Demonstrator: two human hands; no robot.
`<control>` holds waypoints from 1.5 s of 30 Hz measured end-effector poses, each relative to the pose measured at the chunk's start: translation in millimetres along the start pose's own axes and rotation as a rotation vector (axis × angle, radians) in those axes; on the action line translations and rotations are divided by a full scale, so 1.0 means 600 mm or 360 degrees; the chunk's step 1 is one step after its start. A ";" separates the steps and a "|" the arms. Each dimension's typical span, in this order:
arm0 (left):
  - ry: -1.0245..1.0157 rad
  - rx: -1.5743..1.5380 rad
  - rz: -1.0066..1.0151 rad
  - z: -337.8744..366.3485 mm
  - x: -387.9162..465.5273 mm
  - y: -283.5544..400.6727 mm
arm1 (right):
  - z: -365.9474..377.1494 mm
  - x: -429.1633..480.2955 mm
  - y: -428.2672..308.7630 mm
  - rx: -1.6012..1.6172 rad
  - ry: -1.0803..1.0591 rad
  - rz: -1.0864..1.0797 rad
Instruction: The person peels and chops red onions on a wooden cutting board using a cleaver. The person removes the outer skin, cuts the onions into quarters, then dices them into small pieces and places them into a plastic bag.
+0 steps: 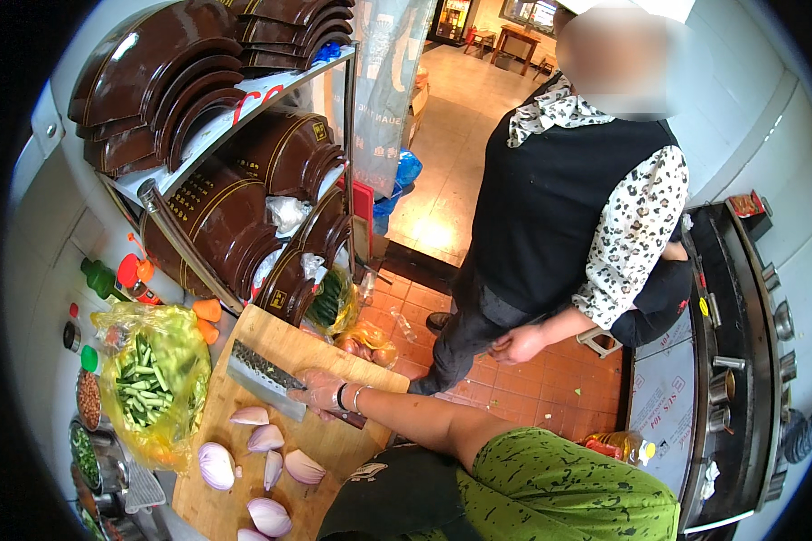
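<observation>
My right hand (pixel 323 391), in a thin clear glove, is closed on a kitchen cleaver (pixel 264 380) with a dark hammered upper blade and a wooden handle. The cleaver lies over the far part of a wooden cutting board (pixel 271 331). Nearer to me on the board are several red onion pieces, among them a larger one (pixel 216 466), wedges (pixel 304 466) and one by the near edge (pixel 269 517). The blade does not touch them. My left hand is out of view.
Left of the board stand a yellow plastic bag of cut green vegetables (pixel 145 392), a bowl of peanuts (pixel 88 399) and steel containers (pixel 84 453). Brown bowls (pixel 203 216) fill a rack. Another person (pixel 541 203) stands beyond the board on the tiled floor. A stove counter (pixel 724 338) runs along the right.
</observation>
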State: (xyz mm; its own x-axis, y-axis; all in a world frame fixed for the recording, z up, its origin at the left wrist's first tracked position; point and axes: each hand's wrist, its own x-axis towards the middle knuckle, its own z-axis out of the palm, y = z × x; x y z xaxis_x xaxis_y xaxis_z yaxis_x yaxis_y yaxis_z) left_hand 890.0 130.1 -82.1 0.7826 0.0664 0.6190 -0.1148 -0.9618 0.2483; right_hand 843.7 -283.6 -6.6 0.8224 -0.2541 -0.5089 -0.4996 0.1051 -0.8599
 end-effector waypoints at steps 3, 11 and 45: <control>-0.0003 -0.0003 -0.0003 -0.002 -0.001 -0.001 | 0.003 0.011 0.011 0.0006 0.0006 0.0011; -0.0011 -0.0001 -0.0051 -0.017 -0.004 -0.017 | 0.003 -0.032 -0.052 0.0035 0.0014 0.0219; -0.0459 -0.0234 -0.0400 -0.084 -0.005 -0.064 | 0.039 0.000 -0.002 -0.0072 -0.0008 0.0032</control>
State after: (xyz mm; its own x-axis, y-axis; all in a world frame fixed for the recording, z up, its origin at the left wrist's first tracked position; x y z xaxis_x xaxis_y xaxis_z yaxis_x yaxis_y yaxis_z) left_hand 861.2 179.9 -56.1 0.9345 0.1974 0.2961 0.0323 -0.8756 0.4820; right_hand 850.7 -261.4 -6.7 0.8135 -0.2476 -0.5262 -0.5275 0.0667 -0.8469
